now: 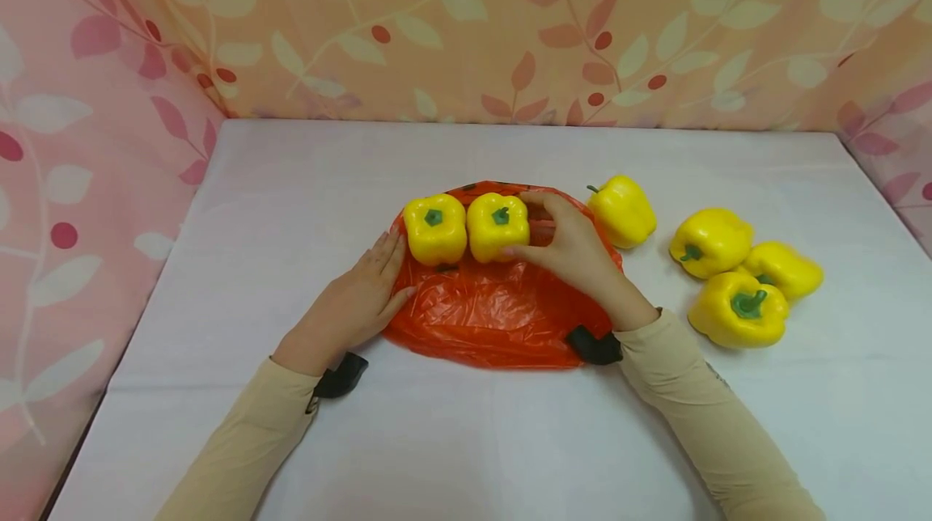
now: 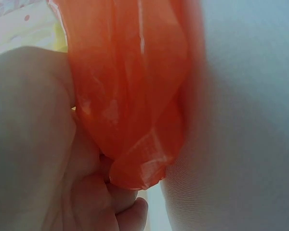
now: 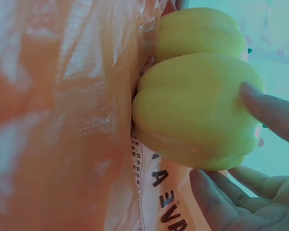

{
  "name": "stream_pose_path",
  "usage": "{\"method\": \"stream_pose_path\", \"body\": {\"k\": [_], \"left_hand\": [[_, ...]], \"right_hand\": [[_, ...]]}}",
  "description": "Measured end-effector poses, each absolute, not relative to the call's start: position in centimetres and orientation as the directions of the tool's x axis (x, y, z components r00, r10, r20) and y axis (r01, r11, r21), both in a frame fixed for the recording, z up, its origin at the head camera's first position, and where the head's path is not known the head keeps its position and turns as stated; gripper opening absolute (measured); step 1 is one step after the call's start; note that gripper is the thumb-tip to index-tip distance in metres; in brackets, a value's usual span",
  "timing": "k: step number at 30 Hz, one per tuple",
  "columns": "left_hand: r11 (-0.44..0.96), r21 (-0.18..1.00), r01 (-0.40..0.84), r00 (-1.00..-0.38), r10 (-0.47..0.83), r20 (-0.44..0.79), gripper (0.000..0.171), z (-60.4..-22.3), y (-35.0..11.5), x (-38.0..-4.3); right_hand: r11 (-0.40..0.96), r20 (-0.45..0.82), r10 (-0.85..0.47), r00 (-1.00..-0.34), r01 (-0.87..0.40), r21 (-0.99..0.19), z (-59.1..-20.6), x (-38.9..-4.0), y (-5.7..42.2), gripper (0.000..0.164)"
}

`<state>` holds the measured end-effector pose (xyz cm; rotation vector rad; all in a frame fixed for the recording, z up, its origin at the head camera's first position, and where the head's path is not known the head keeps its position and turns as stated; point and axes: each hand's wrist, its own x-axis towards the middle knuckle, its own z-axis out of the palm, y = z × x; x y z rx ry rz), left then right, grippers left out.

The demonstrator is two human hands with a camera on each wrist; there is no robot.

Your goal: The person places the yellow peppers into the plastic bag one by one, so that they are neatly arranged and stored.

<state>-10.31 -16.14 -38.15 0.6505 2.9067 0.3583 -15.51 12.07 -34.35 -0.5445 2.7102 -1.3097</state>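
- Grasping one pepper (image 1: 495, 231) in right hand (image 1: 574, 250), thumb opp. fingers, prob. to steady it upright on bag (image 1: 495, 311), mid tabletop (image 1: 473, 440).
- Laying left hand (image 1: 353, 294), fingers straight, on bag's left rim, prob. bracing 2nd pepper (image 1: 435, 242).
- Seeing spares (image 1: 735, 323) toward tabletop's right edge, prob. for reach.

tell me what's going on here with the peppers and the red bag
A person's right hand grips one pepper by its side, stem up, over the red bag. A second pepper stands just to its left, also stem up. The left hand rests at the bag's left edge. Off to the right, four more are on the table: a lone pepper by the bag and a cluster of three farther out.
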Motion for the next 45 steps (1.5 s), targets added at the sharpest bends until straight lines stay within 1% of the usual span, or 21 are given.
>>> {"method": "stream_pose_path", "body": {"k": [3, 8, 15, 24, 32, 40, 45], "left_hand": [[0.879, 0.259, 0.401, -0.897, 0.434, -0.086, 0.075, -38.2, -16.1, -10.4], [0.878, 0.259, 0.404, -0.896, 0.437, -0.084, 0.074, -38.2, -16.1, -10.4], [0.878, 0.269, 0.395, -0.898, 0.431, -0.087, 0.074, -38.2, -16.2, -10.3], [0.876, 0.268, 0.402, -0.896, 0.436, -0.079, 0.074, -38.2, -16.2, -10.3], [0.875, 0.266, 0.404, -0.896, 0.437, -0.076, 0.074, -38.2, -16.2, -10.3], [0.866, 0.271, 0.421, -0.891, 0.450, -0.055, 0.074, -38.5, -16.2, -10.3], [0.871, 0.263, 0.416, -0.893, 0.445, -0.063, 0.074, -38.4, -16.3, -10.3]], "right_hand": [[0.578, 0.069, -0.362, -0.930, -0.282, -0.766, -34.4, -15.6, 12.2, 0.073], [0.597, 0.069, -0.332, -0.941, -0.266, -0.757, -34.6, -15.7, 12.1, 0.074], [0.572, 0.087, -0.331, -0.940, -0.273, -0.773, -34.8, -15.8, 11.9, 0.074], [0.622, 0.073, -0.329, -0.942, -0.274, -0.734, -34.3, -15.5, 12.2, 0.076], [0.594, 0.070, -0.322, -0.944, -0.259, -0.762, -33.8, -15.5, 12.5, 0.070], [0.623, 0.062, -0.304, -0.951, -0.248, -0.741, -33.2, -15.0, 12.9, 0.066], [0.620, 0.090, -0.314, -0.945, -0.276, -0.734, -33.0, -14.6, 13.1, 0.065]]}}
